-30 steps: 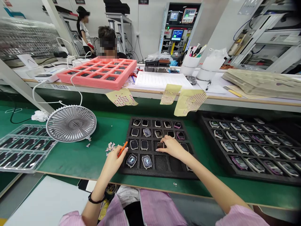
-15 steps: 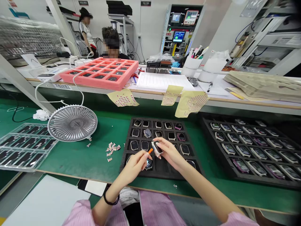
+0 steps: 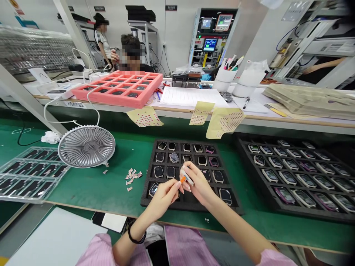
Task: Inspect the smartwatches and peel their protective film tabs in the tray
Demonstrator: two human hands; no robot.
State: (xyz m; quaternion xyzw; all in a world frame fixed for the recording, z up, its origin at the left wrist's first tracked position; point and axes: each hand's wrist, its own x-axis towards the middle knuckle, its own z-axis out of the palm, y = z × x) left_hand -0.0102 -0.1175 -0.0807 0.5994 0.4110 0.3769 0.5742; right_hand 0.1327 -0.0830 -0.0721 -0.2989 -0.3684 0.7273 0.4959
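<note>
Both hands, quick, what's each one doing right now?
Left hand: closed, holding an orange tool.
Right hand: closed, holding a watch.

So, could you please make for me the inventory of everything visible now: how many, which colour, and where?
bench: one, green, foreground
shelf: one, white, behind bench
foam trays: two, black, bench middle and right
watches: many, pale or purple cases, in foam trays
held watch: one, pale-edged, over middle foam tray
orange tool: one, orange, at held watch
scraps: about a dozen, pale, left of middle foam tray
fan: one, grey, bench left
clear tray: one, transparent, bench far left
coral tray: one, coral, shelf left
papers: several, white, shelf
notes: three, yellow, shelf edge
pen cup: one, white, shelf
people: two, white and dark tops, background
left hand: one, bare, holding orange tool
right hand: one, bare, holding held watch
</note>
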